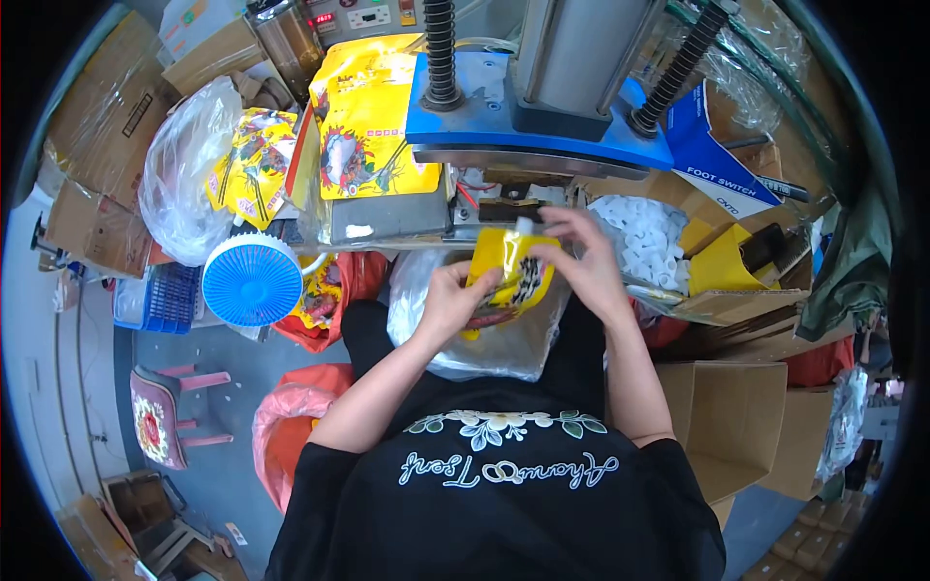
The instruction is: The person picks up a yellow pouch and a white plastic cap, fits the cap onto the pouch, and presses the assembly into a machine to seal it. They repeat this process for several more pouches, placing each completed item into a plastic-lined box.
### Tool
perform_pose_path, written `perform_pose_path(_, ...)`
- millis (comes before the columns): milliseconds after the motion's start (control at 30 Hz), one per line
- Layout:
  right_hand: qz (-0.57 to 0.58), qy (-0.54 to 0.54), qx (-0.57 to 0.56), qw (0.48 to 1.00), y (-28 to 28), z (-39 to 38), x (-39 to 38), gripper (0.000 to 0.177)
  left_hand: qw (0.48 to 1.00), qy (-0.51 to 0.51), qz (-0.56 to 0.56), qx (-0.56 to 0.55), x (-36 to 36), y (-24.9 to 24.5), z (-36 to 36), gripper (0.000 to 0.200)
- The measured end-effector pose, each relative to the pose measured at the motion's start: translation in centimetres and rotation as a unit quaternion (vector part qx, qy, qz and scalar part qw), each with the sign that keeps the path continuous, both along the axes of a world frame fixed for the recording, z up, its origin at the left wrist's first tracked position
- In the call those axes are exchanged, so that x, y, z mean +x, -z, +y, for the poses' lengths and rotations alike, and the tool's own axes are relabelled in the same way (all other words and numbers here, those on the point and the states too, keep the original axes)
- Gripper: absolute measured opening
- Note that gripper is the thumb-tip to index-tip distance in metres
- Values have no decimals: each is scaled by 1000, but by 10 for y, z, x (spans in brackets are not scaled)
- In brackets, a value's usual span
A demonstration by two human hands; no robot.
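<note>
A yellow printed pouch (499,254) with a white spout (524,226) at its top is held over my lap, in front of the press. My left hand (455,302) grips its left side, thumb on the front face. At its upper right edge is my right hand (584,263), thumb against the pouch and the other fingers curved near the spout, slightly blurred. Beneath the pouch, a clear plastic bag (417,310) lies across my lap. To the right of my right hand is a heap of white plastic spout pieces (639,242).
A blue-plated press (542,136) with springs stands ahead. Larger yellow pouches (378,116) lie on the bench left of it. A blue fan (253,279), red bags (360,290), a stool (158,416) and open cardboard boxes (731,421) surround me.
</note>
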State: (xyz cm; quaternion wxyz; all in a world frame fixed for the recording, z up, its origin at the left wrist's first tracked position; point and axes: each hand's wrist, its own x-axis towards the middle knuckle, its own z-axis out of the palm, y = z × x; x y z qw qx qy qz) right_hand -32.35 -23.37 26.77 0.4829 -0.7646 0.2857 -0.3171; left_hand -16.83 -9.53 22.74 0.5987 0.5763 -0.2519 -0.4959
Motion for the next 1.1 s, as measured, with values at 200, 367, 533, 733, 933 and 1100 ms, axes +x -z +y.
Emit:
perform_pose_path(200, 304, 224, -220, 900, -32, -24, -73, 32, 988, -66, 136, -13, 2, 2, -44, 23)
perform_pose_path(367, 415, 181, -265, 851, 0, -28, -90, 30, 988, -51, 142, -17, 9, 5, -53, 21)
perform_pose_path(533, 356, 133, -279, 882, 6, -26, -71, 27, 933, -90, -337, -85, 77, -2, -49, 31)
perform_pose_path(733, 294, 37, -307, 905, 9, -29, -65, 26, 679, -74, -730, 35, 114, 16, 7, 79)
perform_pose_path(933, 279, -3, -210, 937, 1, -25, -65, 30, 750, -209, -627, -21, 105, 2, 32, 12)
perform_pose_path(1100, 223, 8, -185, 957, -12, -15, -52, 24, 947, -109, -283, -104, 51, -4, 29, 13)
